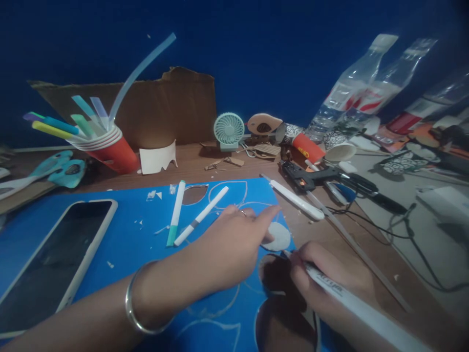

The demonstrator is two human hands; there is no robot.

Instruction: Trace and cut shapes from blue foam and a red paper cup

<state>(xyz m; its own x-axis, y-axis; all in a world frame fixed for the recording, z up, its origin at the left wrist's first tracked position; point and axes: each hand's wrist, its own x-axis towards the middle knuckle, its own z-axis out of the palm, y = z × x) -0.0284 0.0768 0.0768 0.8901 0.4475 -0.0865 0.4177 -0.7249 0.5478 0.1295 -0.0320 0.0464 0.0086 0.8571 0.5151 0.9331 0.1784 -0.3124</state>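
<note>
A small white oval cut-out (278,236) is being pressed flat against the sheet of blue craft paper (124,239) by the fingertips of the left hand (227,249), whose grip is open, the fingers stretched out and nothing being clasped. A white marker pen (351,298) is being held in the closed grip of the right hand (326,281), its tip being set at the near edge of the oval, close to the right edge of the blue sheet. The oval seems to be serving as a template that is being traced.

As far as can be judged, the work is well under way: several white outlines are already showing on the blue sheet, and a few shapes are already cut out of it, the brown wooden surface (315,230) showing through the holes. The outline in hand is looking only partly drawn.

On the sheet two more white pens (188,220) and a dark smartphone in a pale case (54,259) are lying. At far left a stack of red paper cups filled with coloured straws (106,144) is standing; a small mint-green fan (229,131), a black glue gun (311,177) and clear plastic bottles (359,93) are lying further right. The room behind is being closed off by a dark blue wall (256,44), and the light is dim.
</note>
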